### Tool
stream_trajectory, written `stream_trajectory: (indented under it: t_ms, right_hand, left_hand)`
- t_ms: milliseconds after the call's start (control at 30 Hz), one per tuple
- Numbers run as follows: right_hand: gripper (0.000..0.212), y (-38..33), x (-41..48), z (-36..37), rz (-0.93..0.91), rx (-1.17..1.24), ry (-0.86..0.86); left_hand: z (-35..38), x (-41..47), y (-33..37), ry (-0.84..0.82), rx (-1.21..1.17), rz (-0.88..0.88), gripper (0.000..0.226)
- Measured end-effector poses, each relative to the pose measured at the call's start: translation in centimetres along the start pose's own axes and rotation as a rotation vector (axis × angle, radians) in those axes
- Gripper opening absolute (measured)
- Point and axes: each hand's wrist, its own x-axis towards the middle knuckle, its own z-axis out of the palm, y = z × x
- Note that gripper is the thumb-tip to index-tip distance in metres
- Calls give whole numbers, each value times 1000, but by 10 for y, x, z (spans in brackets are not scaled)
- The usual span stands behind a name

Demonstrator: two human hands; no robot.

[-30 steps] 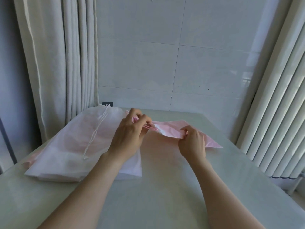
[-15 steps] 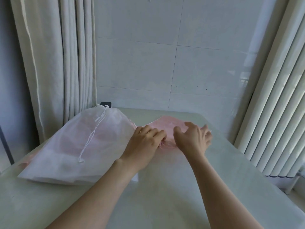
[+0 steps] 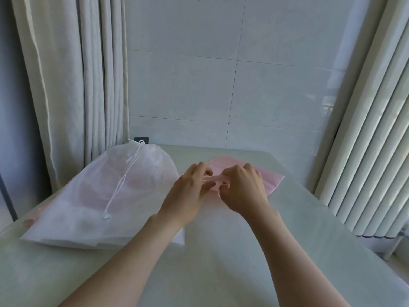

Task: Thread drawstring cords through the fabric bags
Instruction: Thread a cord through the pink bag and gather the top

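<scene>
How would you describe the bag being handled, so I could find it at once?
Start at the pale table in the middle of the view. On its far right part lies a flat pink bag, whose near edge the left hand and right hand both pinch. Unlike the bulging white bag to its left, it is pink, lies flat and shows no cord.

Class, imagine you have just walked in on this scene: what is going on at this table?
A person is working at a pale table with bare hands. The left hand and right hand sit close together, both pinching the bunched near edge of a pink fabric bag, whose far part lies flat on the table. No cord shows at the pink bag. To the left lies a full white bag, with its white drawstring cord trailing over it.
</scene>
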Motion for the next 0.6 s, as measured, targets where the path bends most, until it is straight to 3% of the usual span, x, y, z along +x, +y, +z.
stream_trajectory:
  t_ms: [167,367,600]
  right_hand:
    - [9,-2,-6,-14,161,-84,47]
    - [18,0,-4,-14,309,82,75]
    - [36,7,1,-13,391,412,305]
  left_hand:
    - [-1,-1,-9,24,99,-226,40]
    - [-2,1,-21,58,-114,-457,40]
    - [-10,12,-25,116,-506,-696,75]
